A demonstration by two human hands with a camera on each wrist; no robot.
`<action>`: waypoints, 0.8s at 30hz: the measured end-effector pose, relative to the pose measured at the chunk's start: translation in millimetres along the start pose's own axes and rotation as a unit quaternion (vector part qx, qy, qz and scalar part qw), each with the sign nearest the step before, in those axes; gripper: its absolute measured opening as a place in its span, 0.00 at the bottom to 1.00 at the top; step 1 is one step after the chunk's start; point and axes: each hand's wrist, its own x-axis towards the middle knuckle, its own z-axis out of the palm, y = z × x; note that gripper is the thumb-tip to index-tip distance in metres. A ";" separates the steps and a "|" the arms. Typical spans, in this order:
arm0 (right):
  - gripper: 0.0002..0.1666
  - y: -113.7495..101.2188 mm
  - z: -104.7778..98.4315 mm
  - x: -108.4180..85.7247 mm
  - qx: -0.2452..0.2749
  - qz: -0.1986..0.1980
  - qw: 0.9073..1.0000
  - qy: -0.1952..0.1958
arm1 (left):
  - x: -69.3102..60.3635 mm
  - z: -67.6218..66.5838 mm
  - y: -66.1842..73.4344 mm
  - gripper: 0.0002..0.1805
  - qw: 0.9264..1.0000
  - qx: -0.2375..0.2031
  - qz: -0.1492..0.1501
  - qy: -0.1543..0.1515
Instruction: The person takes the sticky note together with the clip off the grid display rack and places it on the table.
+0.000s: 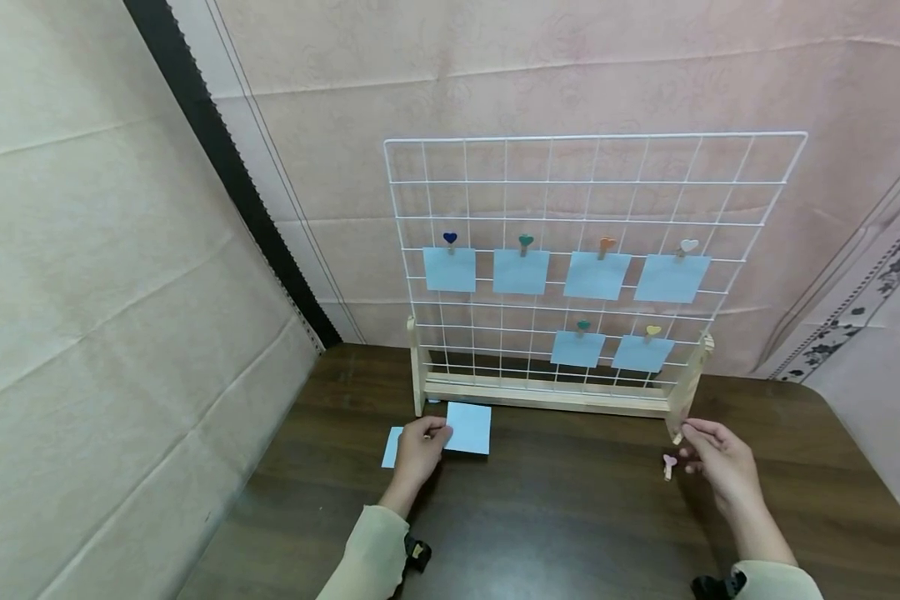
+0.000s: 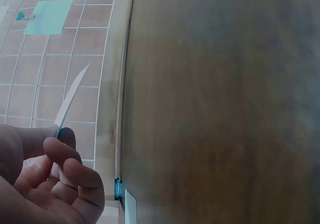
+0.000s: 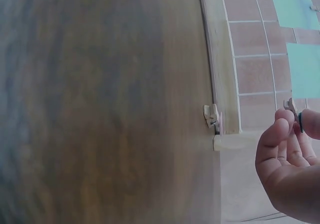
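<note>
My left hand (image 1: 418,450) pinches a square of light blue paper (image 1: 471,427) between thumb and fingers, just above the table in front of the rack. Edge-on, that paper (image 2: 72,94) looks like a thin, slightly curved strip in the left wrist view. On the right, my right hand (image 1: 723,468) pinches a small wooden clothespin (image 3: 290,105) with a dark green piece at its thumb end. A pink-topped clothespin (image 1: 669,467) lies on the table beside those fingers. Another blue paper (image 1: 392,447) lies partly behind my left hand.
A white wire grid (image 1: 581,220) stands upright in a wooden base (image 1: 547,398) at the table's back. Several blue papers (image 1: 450,270) hang from it in two rows by heart-topped clothespins (image 1: 526,240). Cloth-covered walls (image 1: 120,317) rise around the brown table (image 1: 540,508).
</note>
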 end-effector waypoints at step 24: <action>0.06 1.0 -16.2 -0.8 -0.113 0.048 0.992 -0.001 | -8.2 -6.7 0.1 0.09 0.999 -0.033 -0.037 -0.017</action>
